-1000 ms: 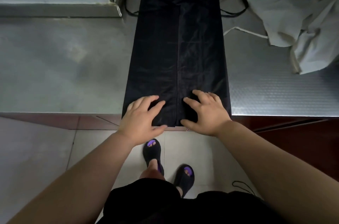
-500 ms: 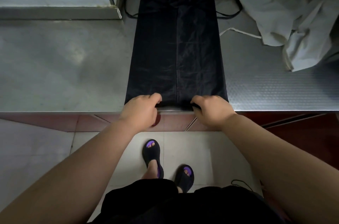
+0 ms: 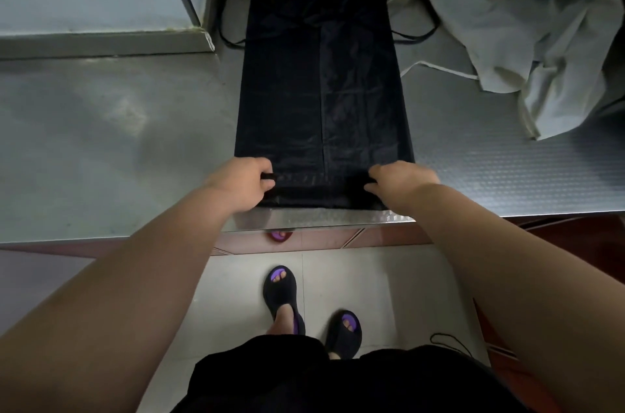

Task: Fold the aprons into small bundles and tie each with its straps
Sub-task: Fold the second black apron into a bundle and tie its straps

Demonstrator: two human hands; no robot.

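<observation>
A black apron (image 3: 321, 88) lies folded into a long narrow strip on the steel counter (image 3: 101, 142), running away from me. Its near end is turned over into a short fold. My left hand (image 3: 241, 184) grips the left corner of that fold, fingers curled round the cloth. My right hand (image 3: 399, 181) grips the right corner in the same way. Black straps (image 3: 414, 35) poke out from both sides near the far end.
A crumpled pale grey apron (image 3: 527, 34) with white straps (image 3: 436, 66) is heaped at the back right of the counter. A raised ledge (image 3: 101, 40) borders the back left. My sandalled feet (image 3: 282, 297) stand on the tiled floor below the counter edge.
My hands went from lying flat on the apron's near end to gripping it, then carried the end forward over the strip and moved apart to its corners.
</observation>
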